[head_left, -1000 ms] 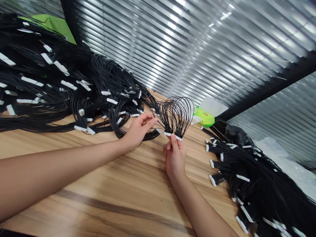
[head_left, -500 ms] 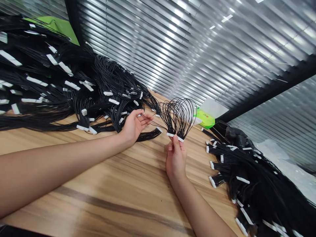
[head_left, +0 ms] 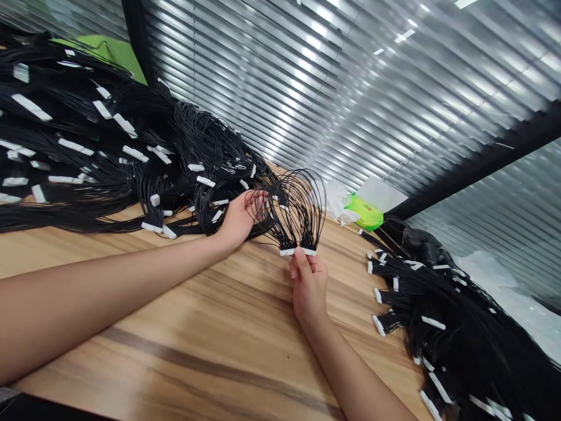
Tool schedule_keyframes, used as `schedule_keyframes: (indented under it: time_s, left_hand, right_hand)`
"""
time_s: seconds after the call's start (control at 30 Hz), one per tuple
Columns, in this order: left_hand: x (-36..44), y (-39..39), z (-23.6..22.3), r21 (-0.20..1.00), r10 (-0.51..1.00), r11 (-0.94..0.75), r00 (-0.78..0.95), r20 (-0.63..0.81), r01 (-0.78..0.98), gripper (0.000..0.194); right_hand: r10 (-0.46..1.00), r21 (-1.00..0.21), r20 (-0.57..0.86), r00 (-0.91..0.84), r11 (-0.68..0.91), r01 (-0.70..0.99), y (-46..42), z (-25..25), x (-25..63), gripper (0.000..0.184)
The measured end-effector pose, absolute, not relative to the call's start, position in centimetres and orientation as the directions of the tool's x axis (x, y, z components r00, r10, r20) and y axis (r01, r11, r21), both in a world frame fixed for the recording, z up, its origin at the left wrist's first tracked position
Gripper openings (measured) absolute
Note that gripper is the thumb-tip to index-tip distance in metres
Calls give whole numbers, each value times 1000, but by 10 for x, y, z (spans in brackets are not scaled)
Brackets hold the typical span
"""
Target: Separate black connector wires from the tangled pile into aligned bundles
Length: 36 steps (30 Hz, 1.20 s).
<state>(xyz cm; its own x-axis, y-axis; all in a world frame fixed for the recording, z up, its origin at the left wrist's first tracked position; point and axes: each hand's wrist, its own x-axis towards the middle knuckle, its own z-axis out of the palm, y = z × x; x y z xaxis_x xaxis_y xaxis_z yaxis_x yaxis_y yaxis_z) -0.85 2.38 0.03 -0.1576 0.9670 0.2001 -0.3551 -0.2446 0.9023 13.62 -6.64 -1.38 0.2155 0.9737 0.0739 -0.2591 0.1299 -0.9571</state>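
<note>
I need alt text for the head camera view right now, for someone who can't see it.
A right hand pinches a white connector with looped black wires above a wooden table; the left hand is beside the loops. Black cable piles flank both hands.

On the left side of your tabletop (head_left: 245, 327), a large heap of wires (head_left: 109, 140) runs from the left edge toward the far edge. Behind it, at the far left, is a cloth (head_left: 111, 52). Along the right edge you have a second heap (head_left: 473, 327), with a plastic sheet (head_left: 512, 292) beyond it and a bag (head_left: 423, 242) at its far end. Between the two heaps, above the tabletop's middle, is a wire bundle (head_left: 313, 210). At the far edge, right of the bundle, lie a packet (head_left: 367, 215) and a crumpled tissue (head_left: 348, 217), with a sheet of paper (head_left: 383, 193) behind the packet.
</note>
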Motion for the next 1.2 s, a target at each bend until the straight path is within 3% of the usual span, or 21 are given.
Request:
schedule_keyframes:
  time_s: [0.13, 0.3, 0.57, 0.77, 0.87, 1.07, 1.2]
  left_hand:
    - [-10, 27, -4, 887, 950, -306, -174, 260, -345, 18]
    - [-6, 27, -13, 871, 973, -193, 26, 228, -451, 36]
    - [-6, 33, -17, 912, 965, -162, 133, 227, -377, 26]
    - [-4, 30, -17, 851, 925, 90, 360, 121, -518, 39]
    - [-1, 29, -19, 840, 907, 121, 403, 123, -528, 48]
    - [2, 28, -16, 893, 925, -33, 325, 198, -449, 31]
    - [-1, 23, -9, 931, 962, -206, 112, 250, -302, 14]
  right_hand:
    - [996, -951, 30, 88, 56, -304, -67, -13, 135, 31]
    - [1000, -896, 0, 3, 2, -445, -67, -10, 134, 31]
    - [997, -770, -68, -35, -75, -634, -64, -7, 139, 22]
    - [984, -804, -24, -177, -124, -581, -70, -7, 137, 26]
    - [972, -843, 2, -235, -125, -523, -73, -7, 135, 25]
    - [1000, -858, 5, 27, 18, -513, -65, -7, 135, 27]
    - [975, -915, 17, 220, 104, -391, -60, -11, 136, 27]
